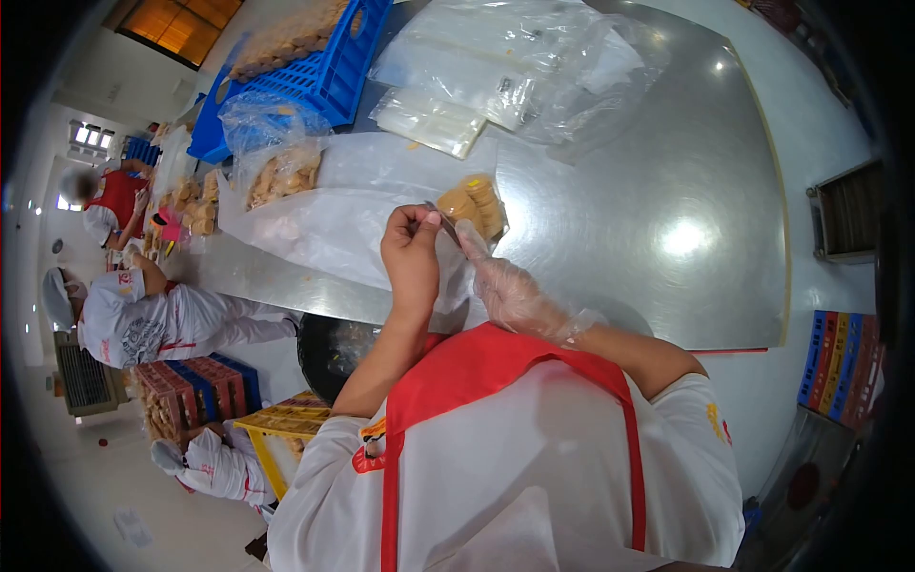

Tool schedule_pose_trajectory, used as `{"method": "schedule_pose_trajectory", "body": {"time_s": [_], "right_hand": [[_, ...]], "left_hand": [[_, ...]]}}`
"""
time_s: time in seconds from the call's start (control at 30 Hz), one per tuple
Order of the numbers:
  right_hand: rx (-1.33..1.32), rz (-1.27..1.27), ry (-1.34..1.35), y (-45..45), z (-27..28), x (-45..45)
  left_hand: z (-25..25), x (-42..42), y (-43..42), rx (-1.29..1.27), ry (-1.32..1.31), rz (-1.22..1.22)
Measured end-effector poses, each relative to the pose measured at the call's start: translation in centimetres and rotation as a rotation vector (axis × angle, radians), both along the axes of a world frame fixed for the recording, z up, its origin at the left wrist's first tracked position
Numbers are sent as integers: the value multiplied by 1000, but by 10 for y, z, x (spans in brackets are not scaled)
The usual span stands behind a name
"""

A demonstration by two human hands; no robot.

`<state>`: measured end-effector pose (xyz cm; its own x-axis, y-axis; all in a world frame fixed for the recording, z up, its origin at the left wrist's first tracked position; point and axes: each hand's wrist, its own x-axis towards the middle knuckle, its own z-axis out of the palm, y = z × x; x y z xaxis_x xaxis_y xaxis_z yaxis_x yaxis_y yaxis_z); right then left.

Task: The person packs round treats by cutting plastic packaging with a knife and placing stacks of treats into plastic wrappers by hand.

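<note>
My bare left hand [412, 250] is pinched at the near left edge of a clear bag of light brown baked pieces [474, 206], on a thin strip too small to name. My right hand [515, 288], in a clear plastic glove, has its index finger stretched toward the same strip, close to my left fingertips; its other fingers are partly curled. The bag rests on the metal table [658, 276], by the edge of a white plastic sheet [353, 214]. Flat clear bags [429, 119] lie beyond it.
A blue crate [319, 81] of baked pieces stands at the back left, with an open bag of pieces [284, 176] before it. A black bin [329, 353] sits below the table's left edge. Several co-workers [157, 319] are at left. Stacked crates [839, 367] stand at right.
</note>
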<state>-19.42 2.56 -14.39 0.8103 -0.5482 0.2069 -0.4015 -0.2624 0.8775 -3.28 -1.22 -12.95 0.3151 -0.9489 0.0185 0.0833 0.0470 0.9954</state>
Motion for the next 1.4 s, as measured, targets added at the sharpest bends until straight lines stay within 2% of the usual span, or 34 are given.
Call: {"method": "schedule_pose_trajectory", "body": {"time_s": [0.3,0.37,0.47,0.53,0.6,0.67,0.73,0.83,0.9,0.97,1.03,1.07,1.13,1.2,1.27,1.33,1.4], "right_hand": [[-43,112,-28,-3,22,-12],[-55,124,6,0,2,-7],[-263,97,261,-12,-38,7],[-238,39,221,-17,-20,7],[20,-35,-99,-12,10,-3],[-174,-14,99,-4,-22,6],[-172,19,126,-5,-20,8],[87,81,-93,-6,-17,4],[158,145,-222,-17,-20,3],[185,230,-306,-15,3,-4],[79,151,-187,-9,1,-1],[-26,21,-39,-2,-22,8],[-36,-80,14,0,-23,14],[138,-29,-136,-2,-13,8],[280,12,-209,-2,6,2],[519,100,-448,-2,11,1],[868,237,-895,-4,8,2]], "left_hand": [[-5,-3,3,19,40,16],[-3,-2,1,-7,129,36],[-6,-5,5,7,149,30],[-6,-11,6,23,151,10],[-3,-14,6,31,180,-7],[-6,-5,3,19,231,28],[-7,-2,0,4,257,52],[-6,-9,5,21,234,47],[0,-15,9,64,193,25],[-4,-10,8,92,174,40],[-7,-5,5,71,192,56],[-8,-3,3,39,218,60],[-9,-4,4,11,211,51],[-8,-10,7,14,141,26],[-6,-11,9,29,180,20],[-6,-10,9,40,205,33],[-6,-5,9,51,218,64]]}}
